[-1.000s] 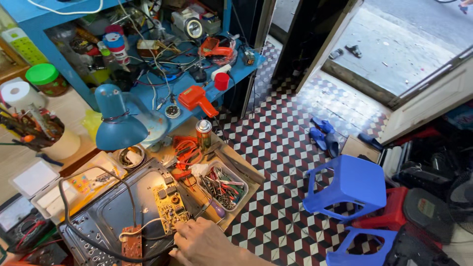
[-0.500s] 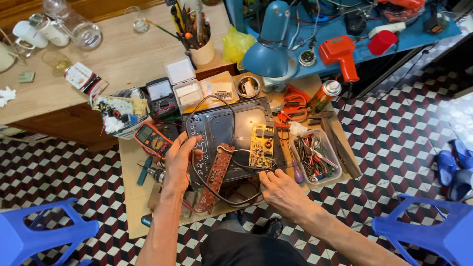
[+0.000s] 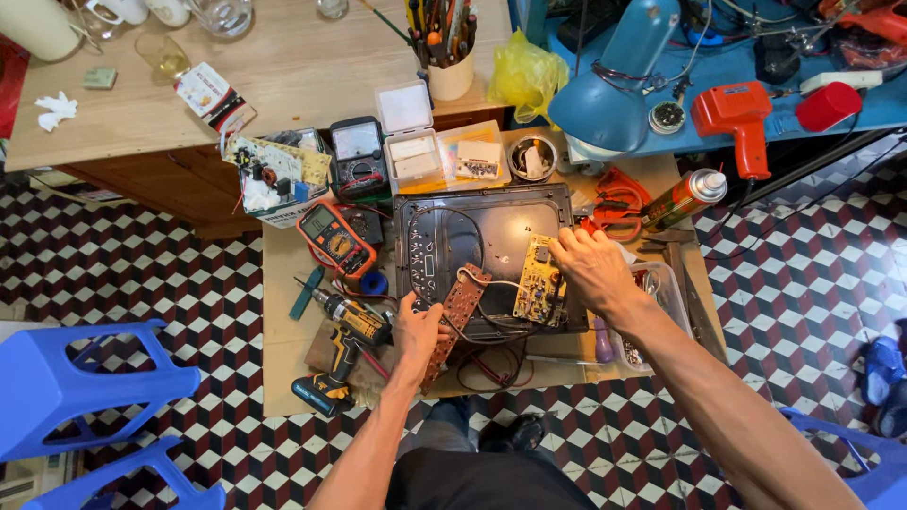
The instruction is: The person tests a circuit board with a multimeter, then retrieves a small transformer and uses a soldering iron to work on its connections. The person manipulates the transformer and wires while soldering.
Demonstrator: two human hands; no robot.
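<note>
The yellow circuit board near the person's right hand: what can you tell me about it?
The yellow circuit board is a small upright rectangle studded with little dark components. It lies flat inside the opened dark appliance casing, at its right side. The right hand rests on its upper right edge. Thin wires run from it toward a brown strip board beside it.

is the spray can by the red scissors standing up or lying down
Lying down: the spray can rests on its side on the board, cap pointing up-right.
</note>
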